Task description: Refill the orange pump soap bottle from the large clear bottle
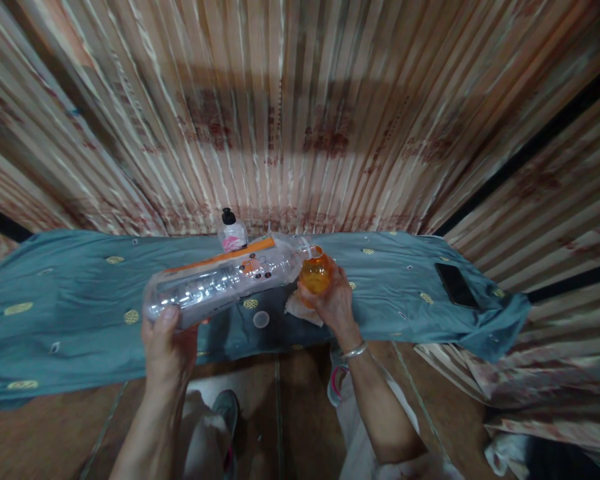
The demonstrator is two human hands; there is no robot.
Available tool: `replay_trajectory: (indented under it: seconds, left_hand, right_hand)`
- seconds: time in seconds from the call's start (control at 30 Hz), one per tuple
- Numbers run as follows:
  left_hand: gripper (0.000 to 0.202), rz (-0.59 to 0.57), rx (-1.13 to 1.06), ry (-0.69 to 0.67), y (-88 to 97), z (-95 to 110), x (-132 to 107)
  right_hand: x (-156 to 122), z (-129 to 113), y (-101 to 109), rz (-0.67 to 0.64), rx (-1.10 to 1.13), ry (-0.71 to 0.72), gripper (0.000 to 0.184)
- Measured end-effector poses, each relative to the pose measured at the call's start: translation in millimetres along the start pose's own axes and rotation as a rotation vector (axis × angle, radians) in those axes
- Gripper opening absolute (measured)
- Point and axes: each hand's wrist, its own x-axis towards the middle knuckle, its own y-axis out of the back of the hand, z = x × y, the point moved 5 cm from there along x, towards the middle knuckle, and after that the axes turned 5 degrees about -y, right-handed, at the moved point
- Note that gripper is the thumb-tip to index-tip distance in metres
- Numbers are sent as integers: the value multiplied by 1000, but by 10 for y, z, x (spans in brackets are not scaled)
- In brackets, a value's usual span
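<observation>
Orange cup (315,275) fits curled right hand (337,301) — left hand (167,348) grips bottle (225,281).

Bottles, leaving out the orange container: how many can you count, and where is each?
2. A large clear plastic bottle is tilted in the left hand, its mouth at the orange container; a small black-capped bottle stands behind the large one. Others could be hidden.

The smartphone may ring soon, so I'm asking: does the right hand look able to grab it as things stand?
Probably not: the right hand is holding the orange cup. Freed, it likely could; nothing visible on the cloth stands between it and the smartphone.
</observation>
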Motion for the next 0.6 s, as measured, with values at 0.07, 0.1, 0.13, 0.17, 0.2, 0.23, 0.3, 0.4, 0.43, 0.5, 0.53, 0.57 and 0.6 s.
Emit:
replay_trajectory:
  seconds: [0.07, 0.1, 0.13, 0.17, 0.2, 0.23, 0.3, 0.4, 0.43, 0.5, 0.53, 0.57, 0.6]
  left_hand:
    - [59, 7, 7, -7, 31, -19, 20]
    - [60, 16, 9, -7, 48, -27, 27]
    - [61, 25, 9, -4, 62, -34, 33]
    - [61, 31, 9, 1, 72, -40, 35]
    - [61, 35, 8, 5, 77, -42, 34]
    - [60, 34, 9, 8, 76, -41, 32]
    - [58, 26, 10, 10, 66, -34, 24]
    - [55, 17, 5, -2, 44, -18, 18]
    - [54, 16, 4, -4, 39, -15, 18]
    - [53, 7, 0, -7, 25, -16, 23]
    - [52, 2, 0, -7, 18, -20, 26]
    - [52, -2, 0, -8, 13, -26, 28]
    - [52, -5, 1, -11, 9, -31, 29]
  right_hand:
    - [-7, 10, -19, 1, -12, 24, 74]
    - [-11, 13, -25, 2, -17, 31, 73]
    - [-15, 14, -29, 4, -22, 38, 73]
    - [-18, 12, -31, 5, -26, 45, 74]
    - [-22, 10, -31, 7, -28, 52, 74]
    - [-24, 10, -31, 7, -30, 54, 75]
    - [-27, 20, -29, 7, -34, 42, 75]
    - [-30, 41, -30, 4, -33, 17, 75]
    - [-31, 45, -31, 3, -33, 15, 75]
    - [-33, 52, -31, 8, -31, 12, 75]
    - [-35, 56, -31, 9, -29, 9, 75]
    - [-38, 61, -31, 8, -27, 5, 75]
    - [-40, 67, -30, 6, -24, 0, 75]
